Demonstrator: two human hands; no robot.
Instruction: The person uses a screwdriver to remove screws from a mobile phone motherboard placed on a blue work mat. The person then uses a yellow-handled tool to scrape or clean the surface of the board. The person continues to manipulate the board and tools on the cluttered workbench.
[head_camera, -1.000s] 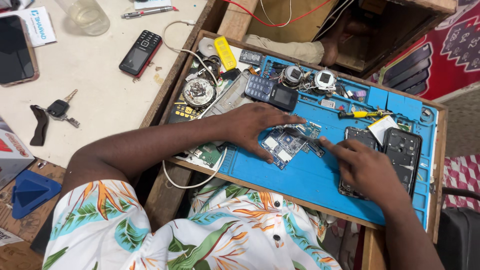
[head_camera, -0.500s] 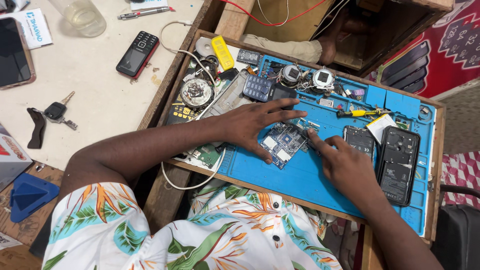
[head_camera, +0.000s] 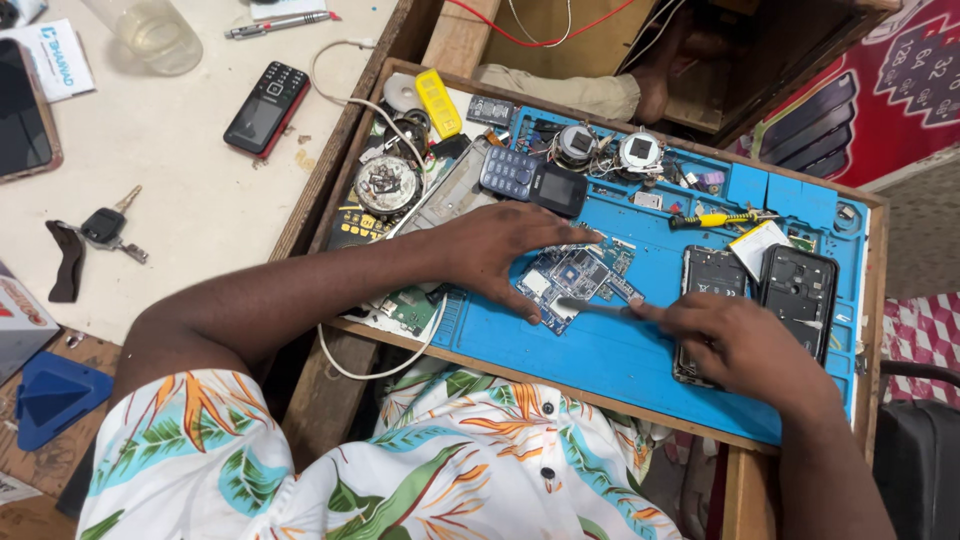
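A: Head view, quick pass. Left hand (head_camera: 505, 250) lies flat, fingers spread wide, pressing down on the circuit board (head_camera: 575, 278) from its left side. Holds nothing, just pins it.

B: Where's the board?

A: On the blue mat (head_camera: 620, 350), about the middle, tilted a bit. The mat sits in a wooden tray (head_camera: 872, 290).

B: Right hand?

A: Right hand (head_camera: 740, 345) is closed around a thin metal tool (head_camera: 590, 304), index finger stretched along it. The tip touches the board's lower right edge. Can't tell what kind of tool, too small.

B: Around it?

A: Two opened phone bodies (head_camera: 755, 295) side by side on the mat, just right of the board, partly under the right hand. A yellow-handled screwdriver (head_camera: 720, 218) above them. A dark keypad phone (head_camera: 530, 180) lies just above the left hand. Clutter of parts and a white cable (head_camera: 400, 360) at the tray's left end.

B: Outside the tray?

A: On the desk (head_camera: 190, 190) to the left: black keypad phone (head_camera: 266, 107), keys (head_camera: 108, 228), a plastic cup (head_camera: 155, 32), a pen (head_camera: 275, 24). Well apart from both hands.
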